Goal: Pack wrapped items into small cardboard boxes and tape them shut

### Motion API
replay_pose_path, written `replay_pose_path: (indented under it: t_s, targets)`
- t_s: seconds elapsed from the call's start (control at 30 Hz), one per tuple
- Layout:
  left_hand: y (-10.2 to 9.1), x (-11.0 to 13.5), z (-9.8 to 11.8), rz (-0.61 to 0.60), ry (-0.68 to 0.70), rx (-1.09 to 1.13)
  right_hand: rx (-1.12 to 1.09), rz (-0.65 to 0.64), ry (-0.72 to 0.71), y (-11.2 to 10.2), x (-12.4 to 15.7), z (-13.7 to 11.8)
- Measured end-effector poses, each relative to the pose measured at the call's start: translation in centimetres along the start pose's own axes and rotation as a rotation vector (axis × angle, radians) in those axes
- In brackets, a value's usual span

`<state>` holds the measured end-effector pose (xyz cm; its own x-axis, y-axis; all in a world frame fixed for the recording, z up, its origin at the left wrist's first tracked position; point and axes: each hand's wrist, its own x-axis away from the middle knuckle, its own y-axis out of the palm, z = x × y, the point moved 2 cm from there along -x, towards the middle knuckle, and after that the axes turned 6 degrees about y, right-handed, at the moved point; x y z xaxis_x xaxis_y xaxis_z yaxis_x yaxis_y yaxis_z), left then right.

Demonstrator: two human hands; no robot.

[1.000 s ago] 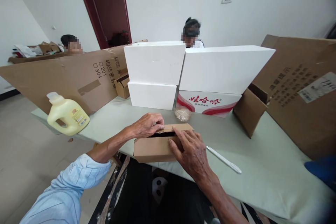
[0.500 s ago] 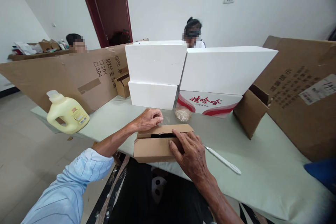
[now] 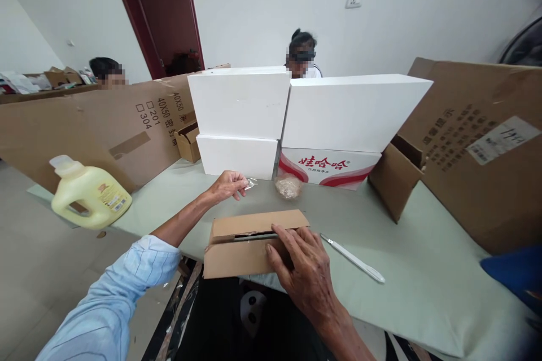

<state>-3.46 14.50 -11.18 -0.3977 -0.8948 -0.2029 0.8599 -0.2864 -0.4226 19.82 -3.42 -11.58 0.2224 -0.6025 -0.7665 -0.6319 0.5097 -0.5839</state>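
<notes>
One loosely spread right hand [image 3: 302,254] of mine is resting on the small brown cardboard box [image 3: 237,259] at the pale green table [image 3: 415,276]'s near edge; my left hand [image 3: 226,186] is pinching a clear shiny plastic scrap [image 3: 251,183], which could slip or crumple if my pinch loosens.

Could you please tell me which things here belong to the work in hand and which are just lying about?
Part of the work, it seems:
cardboard box under the right hand
clear scrap in the left hand
perhaps the slim white tool and crumpled clear wad nearby

Apparently just lying about:
yellow jug
stacked white boxes
</notes>
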Motion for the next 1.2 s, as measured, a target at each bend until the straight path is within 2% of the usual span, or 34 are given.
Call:
replay_pose_path:
  t_s: [0.17,0.3,0.43,0.53,0.67,0.8,0.9,1.0,1.1,1.2]
  targets:
    - [1.8,-3.7,-2.6,0.021,0.072,-0.229,-0.028,-0.008,0.025,-0.2,0.3,0.0]
    - [3.6,-8.1,-3.6,0.006,0.209,-0.468,-0.038,-0.002,0.037,-0.4,0.4,0.3]
    - [6.4,-12.6,-4.0,-0.100,0.360,-0.656,-0.035,-0.020,0.037,-0.6,0.5,0.9]
    - [9.1,-15.0,-4.6,-0.201,0.452,-0.755,-0.050,-0.026,0.022,-0.8,0.5,1.3]
    - [12.3,-15.8,-5.6,-0.304,0.539,-0.832,-0.063,-0.058,0.014,-0.8,0.4,1.7]
    - [13.7,-14.8,-6.3,-0.366,0.563,-0.856,-0.068,-0.059,0.019,-0.7,0.5,1.7]
    - [13.5,-13.8,-6.6,-0.385,0.532,-0.847,-0.059,-0.058,0.036,-0.4,0.5,1.4]
    - [12.0,-13.0,-6.5,-0.374,0.460,-0.818,-0.056,-0.057,0.067,-0.3,0.2,1.2]
    - [9.2,-12.2,-5.4,-0.352,0.404,-0.757,-0.055,-0.062,0.085,-0.2,-0.3,1.2]
    - [4.7,-10.2,-2.4,-0.265,0.387,-0.694,-0.027,-0.077,0.079,0.0,-1.0,1.6]
